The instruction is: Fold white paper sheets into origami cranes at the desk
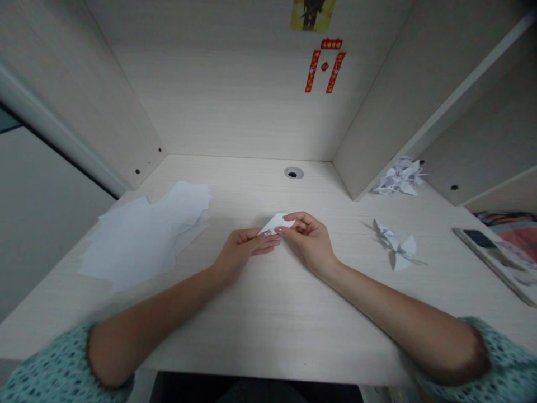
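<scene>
Between both hands, just above the desk, is a small folded piece of white paper point(277, 221) with a slanted, pointed left end. My left hand point(247, 244) pinches its lower left part, thumb on top and fingers beneath. At its right end, my right hand point(308, 234) grips it between thumb and fingertips. The fingers cover part of the paper's lower edge. To the left lies a spread stack of white paper sheets point(142, 240). Folded white paper figures point(396, 246) rest to the right of my right hand.
A heap of folded white paper pieces point(400, 176) sits by the upright panel point(390, 106) at the back right. A phone point(480, 239) lies on a flat object at the right edge. A round cable hole point(294, 173) is near the back wall of the pale desk point(251, 336).
</scene>
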A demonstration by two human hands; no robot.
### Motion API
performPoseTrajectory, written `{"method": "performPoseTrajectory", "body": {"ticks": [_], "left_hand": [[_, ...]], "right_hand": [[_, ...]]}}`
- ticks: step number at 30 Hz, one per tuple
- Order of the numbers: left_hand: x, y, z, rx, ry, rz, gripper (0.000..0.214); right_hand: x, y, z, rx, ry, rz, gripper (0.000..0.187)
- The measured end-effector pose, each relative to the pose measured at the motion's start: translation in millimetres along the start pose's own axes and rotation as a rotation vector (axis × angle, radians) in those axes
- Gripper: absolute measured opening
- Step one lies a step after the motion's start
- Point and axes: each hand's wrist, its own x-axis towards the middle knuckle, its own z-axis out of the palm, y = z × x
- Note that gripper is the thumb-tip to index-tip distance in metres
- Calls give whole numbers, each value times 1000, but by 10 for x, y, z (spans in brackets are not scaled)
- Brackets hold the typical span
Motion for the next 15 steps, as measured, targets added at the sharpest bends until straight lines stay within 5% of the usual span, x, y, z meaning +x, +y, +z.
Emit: {"method": "performPoseTrajectory", "body": {"ticks": [15], "left_hand": [[24,57,-51,25,-50,-45,30]], "right_hand": [[30,-11,-34,-37,20,-10,28]]}}
